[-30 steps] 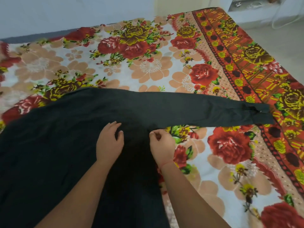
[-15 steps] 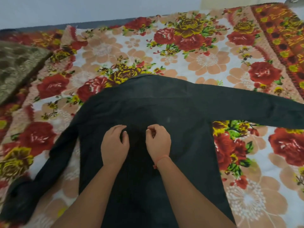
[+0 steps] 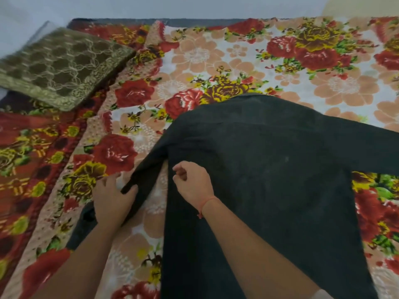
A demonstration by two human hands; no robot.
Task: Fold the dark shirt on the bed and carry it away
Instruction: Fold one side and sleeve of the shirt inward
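Note:
The dark shirt (image 3: 269, 169) lies flat, back up, on the floral bedspread (image 3: 216, 61). Its right sleeve runs off the frame's right edge; its left sleeve (image 3: 149, 169) hangs down to the lower left. My left hand (image 3: 112, 199) grips that left sleeve, the thumb over the cloth's edge. My right hand (image 3: 192, 184) rests on the shirt's left side edge near the armpit, fingers curled loosely; I cannot tell whether it pinches the cloth. A red thread sits on that wrist.
A brown lace-patterned cushion (image 3: 58, 67) lies at the bed's far left corner. A pale wall runs behind the bed. The bedspread's red border band (image 3: 26, 169) lies along the left.
My view has swung left. My left hand left the shirt's middle, moved to the left sleeve and took hold of it. My right hand shifted to the shirt's left edge.

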